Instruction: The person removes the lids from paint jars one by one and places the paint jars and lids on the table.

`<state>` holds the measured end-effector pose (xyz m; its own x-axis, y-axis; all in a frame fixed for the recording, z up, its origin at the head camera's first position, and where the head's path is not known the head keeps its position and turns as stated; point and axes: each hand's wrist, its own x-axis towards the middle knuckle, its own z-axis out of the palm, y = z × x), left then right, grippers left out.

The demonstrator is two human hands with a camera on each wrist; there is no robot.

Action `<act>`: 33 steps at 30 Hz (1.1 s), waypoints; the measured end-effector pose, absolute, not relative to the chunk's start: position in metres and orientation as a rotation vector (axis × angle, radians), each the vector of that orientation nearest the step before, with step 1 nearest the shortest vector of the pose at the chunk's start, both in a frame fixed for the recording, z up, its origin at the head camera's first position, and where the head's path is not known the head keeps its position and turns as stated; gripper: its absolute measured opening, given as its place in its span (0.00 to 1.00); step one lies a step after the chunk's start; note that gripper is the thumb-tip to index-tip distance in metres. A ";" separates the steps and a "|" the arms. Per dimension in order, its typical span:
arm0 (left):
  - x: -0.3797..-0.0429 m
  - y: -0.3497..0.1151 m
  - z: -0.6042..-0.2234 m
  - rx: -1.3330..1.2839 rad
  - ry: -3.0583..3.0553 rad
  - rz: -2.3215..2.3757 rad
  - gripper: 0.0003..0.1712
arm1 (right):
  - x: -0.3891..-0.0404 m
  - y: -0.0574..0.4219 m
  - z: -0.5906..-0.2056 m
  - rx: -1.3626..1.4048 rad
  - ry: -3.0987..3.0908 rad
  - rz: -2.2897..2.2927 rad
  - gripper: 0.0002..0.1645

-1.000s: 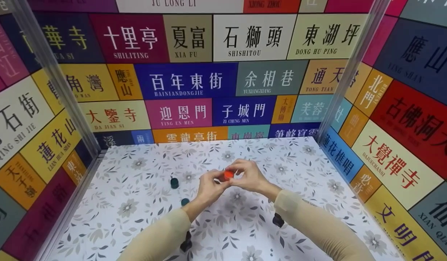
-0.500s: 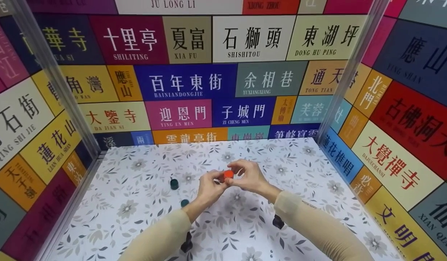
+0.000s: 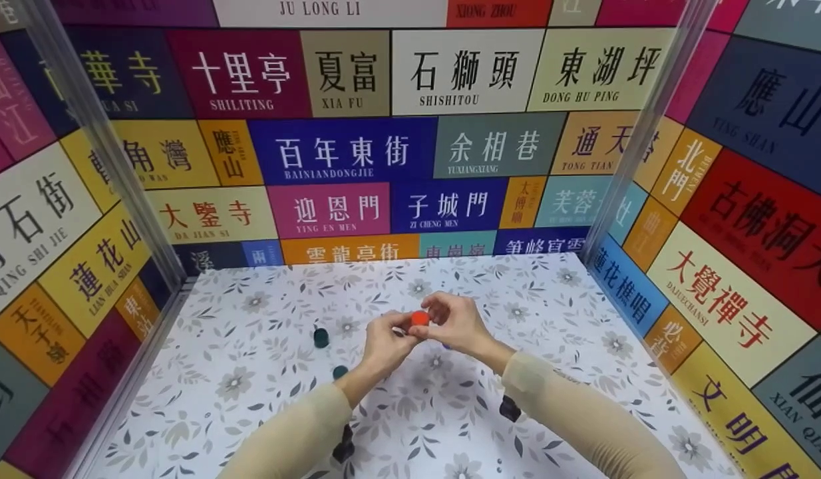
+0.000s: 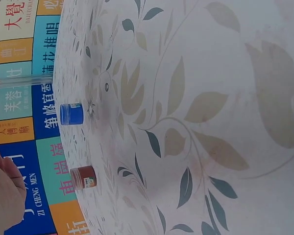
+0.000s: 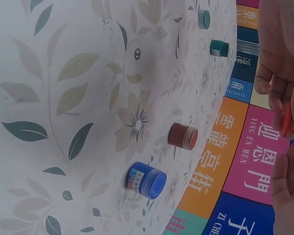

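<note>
Over the middle of the table, both hands meet at a small paint jar [image 3: 420, 319] with a bright orange-red lid. My left hand [image 3: 387, 340] pinches it from the left. My right hand [image 3: 462, 324] has its thumb against the near side of the jar, with the other fingers curled beside the lid. In the right wrist view, part of the orange-red jar [image 5: 287, 121] shows between the left fingers, its label partly covered. Below the hands stand a blue paint jar [image 5: 147, 180] and a brown-red paint jar [image 5: 182, 136]; the head view shows only a sliver of blue under the right hand.
Two dark green jars [image 3: 321, 338] stand left of the hands, one partly behind the left wrist. The table [image 3: 251, 426] has a flowered white cover. Panels with coloured name signs [image 3: 344, 150] enclose it at the back and both sides.
The right fingers have shifted off the top of the lid, so more of the orange-red shows. A bit of blue now appears below the right hand. The left hand has stayed nearly still.
</note>
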<state>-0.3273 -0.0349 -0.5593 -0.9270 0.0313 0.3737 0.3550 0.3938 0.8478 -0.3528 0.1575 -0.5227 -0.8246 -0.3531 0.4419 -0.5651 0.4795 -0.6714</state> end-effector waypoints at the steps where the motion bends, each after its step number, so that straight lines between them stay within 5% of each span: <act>1: -0.328 -0.035 -0.560 -0.339 -2.352 -1.546 0.15 | -0.353 0.157 -0.523 0.789 -2.479 1.253 0.27; 18: -0.326 -0.036 -0.562 -0.386 -2.344 -1.527 0.15 | -0.355 0.158 -0.525 0.903 -2.443 1.224 0.16; 33: -0.329 -0.039 -0.566 -0.415 -2.342 -1.558 0.12 | -0.358 0.157 -0.529 1.029 -2.422 1.233 0.16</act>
